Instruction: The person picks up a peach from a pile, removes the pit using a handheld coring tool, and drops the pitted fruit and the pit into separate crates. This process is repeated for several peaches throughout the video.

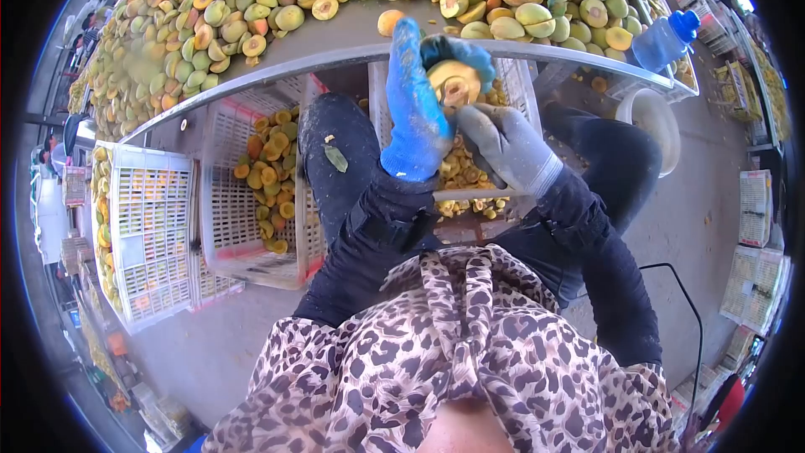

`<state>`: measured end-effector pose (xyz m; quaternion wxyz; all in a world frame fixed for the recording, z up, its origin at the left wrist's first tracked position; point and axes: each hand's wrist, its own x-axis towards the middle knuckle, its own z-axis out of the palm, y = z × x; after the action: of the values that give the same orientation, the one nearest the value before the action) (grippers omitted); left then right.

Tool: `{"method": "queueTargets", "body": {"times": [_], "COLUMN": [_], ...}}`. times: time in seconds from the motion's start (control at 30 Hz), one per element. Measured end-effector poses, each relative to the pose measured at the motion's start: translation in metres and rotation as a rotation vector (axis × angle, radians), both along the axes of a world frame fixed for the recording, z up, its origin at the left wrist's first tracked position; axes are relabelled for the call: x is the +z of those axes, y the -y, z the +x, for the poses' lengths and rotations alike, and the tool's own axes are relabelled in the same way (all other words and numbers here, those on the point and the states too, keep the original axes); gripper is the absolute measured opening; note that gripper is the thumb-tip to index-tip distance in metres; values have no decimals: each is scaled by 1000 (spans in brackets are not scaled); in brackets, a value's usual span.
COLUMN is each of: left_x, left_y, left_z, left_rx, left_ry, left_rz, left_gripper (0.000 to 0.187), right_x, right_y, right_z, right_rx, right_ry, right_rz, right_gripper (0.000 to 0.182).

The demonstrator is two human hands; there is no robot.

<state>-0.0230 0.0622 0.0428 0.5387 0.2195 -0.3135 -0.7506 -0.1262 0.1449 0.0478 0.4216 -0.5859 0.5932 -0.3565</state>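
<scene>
My left hand [418,105], in a blue glove, is wrapped round a halved yellow fruit [455,84] whose cut face with the brown centre is turned up. In a grey glove, my right hand [506,141] has its fingers pressed together at the fruit's lower right edge; whether they hold anything small is hidden. Both hands are over a crate [527,105] between the knees, which holds small yellow pieces [463,169].
Piles of halved fruit [201,21] cover the metal-edged table [352,52] ahead. A white crate with fruit [228,193] stands left of the legs. A blue bottle [662,42] and a pale bucket [654,122] are at the right.
</scene>
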Motion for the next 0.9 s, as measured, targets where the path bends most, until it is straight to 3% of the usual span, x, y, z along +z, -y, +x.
{"method": "queueTargets", "body": {"times": [0.03,0.1,0.17,0.2,0.27,0.3,0.37,0.4,0.47,0.5,0.57,0.63,0.67,0.7,0.73,0.77,0.83,0.9], "left_x": [-3,-8,-11,-7,-4,-5,-12,-12,-10,-8,-8,-3,2,2,3,3,0,2], "left_y": [3,10,10,6,2,0,-7,-6,-9,-9,-10,-7,-9,-11,-10,-7,-3,-14], "left_z": [3,18,20,19,17,13,10,11,13,12,15,27,31,32,32,30,24,16], "left_rx": [-1,-261,-338,-286,-186,-188,-56,-82,-87,-89,-10,-285,-310,-310,-292,-270,-337,-69], "left_ry": [-6,325,353,331,254,248,-114,-145,-51,37,71,242,415,415,566,713,654,270], "left_rz": [-5,-214,-260,-266,-148,-152,19,46,-18,-93,4,-27,-111,-104,-295,-491,-416,-169], "left_gripper": [59,62,65,66,68,68,69,70,69,67,63,57,57,57,65,74,73,67], "right_x": [5,-5,-10,-6,11,12,11,9,2,-4,-19,-9,-8,-8,-9,-10,-3,9], "right_y": [0,-2,-3,-3,-1,-1,-2,-1,-4,-4,-3,-3,-3,-4,-5,-6,-5,-9], "right_z": [1,-5,-10,-8,-8,-9,-6,-5,-3,-4,-6,-7,-7,-8,-10,-12,-12,-4], "right_rx": [9,27,118,121,61,58,63,64,-29,-28,16,38,96,156,154,165,183,44], "right_ry": [117,30,-219,-217,184,179,379,380,148,145,-244,-311,-387,-464,-464,-349,-240,155], "right_rz": [111,59,-38,-33,432,429,467,467,206,207,-199,-85,-38,7,8,-18,-50,316], "right_gripper": [45,46,49,49,51,51,52,52,47,47,42,37,38,38,38,41,45,53]}}
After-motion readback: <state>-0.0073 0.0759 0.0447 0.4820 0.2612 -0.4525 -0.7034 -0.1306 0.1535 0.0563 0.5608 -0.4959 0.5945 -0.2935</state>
